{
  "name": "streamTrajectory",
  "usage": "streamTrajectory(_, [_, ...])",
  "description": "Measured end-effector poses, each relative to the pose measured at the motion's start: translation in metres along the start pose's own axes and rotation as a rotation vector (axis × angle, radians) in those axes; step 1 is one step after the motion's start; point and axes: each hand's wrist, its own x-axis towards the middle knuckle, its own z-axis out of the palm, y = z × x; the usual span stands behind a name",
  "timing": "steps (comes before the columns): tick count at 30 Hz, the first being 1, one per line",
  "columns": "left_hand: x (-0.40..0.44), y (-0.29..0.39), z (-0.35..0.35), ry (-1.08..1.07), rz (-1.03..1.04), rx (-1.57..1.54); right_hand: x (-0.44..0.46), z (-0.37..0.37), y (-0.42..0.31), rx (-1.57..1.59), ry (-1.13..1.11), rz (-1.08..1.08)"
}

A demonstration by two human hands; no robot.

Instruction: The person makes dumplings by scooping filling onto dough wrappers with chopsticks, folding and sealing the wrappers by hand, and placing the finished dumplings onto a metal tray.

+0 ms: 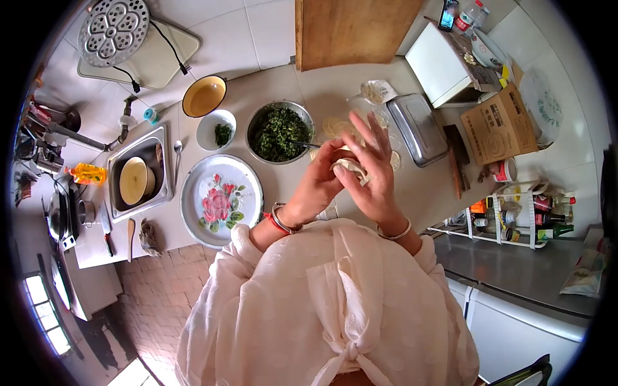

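1 orange bottle (89,174) and 1 knife (107,229) are near the sink (168,161).

Tray (192,199): smooth, glossy. Sink (165,181): metal (shiny). Box (499,125): matt cardboard. Spatula (131,239): wood.

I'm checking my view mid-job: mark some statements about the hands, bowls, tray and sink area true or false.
1. The left hand and right hand meet at a piece of pale dough. True.
2. The floral tray is heaped with chopped greens. False: its painted flowers show uncovered; the greens are in the steel bowl and white bowl.
3. A spoon lies beside the sink. True.
4. The knife lies inside the sink. False: it is outside, on the counter.
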Motion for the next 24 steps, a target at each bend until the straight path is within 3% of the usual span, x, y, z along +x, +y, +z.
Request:
streamTrajectory(5, [-0.003,0.0,0.003,0.062,-0.005,-0.05,-0.002,0.004,0.003,-0.092,-0.046,-0.057])
streamTrajectory(16, [-0.01,-0.001,-0.01,0.093,0.057,-0.056,-0.003,0.029,-0.008,0.194,0.147,0.054])
streamTrajectory(20, [-0.015,-0.01,-0.017,0.069,0.073,0.081,-0.001,0.023,-0.002,0.081,0.013,-0.007])
streamTrajectory(24, [-0.013,-0.006,-0.011,0.064,0.079,-0.026,-0.006,0.029,0.005,0.072,0.061,-0.033])
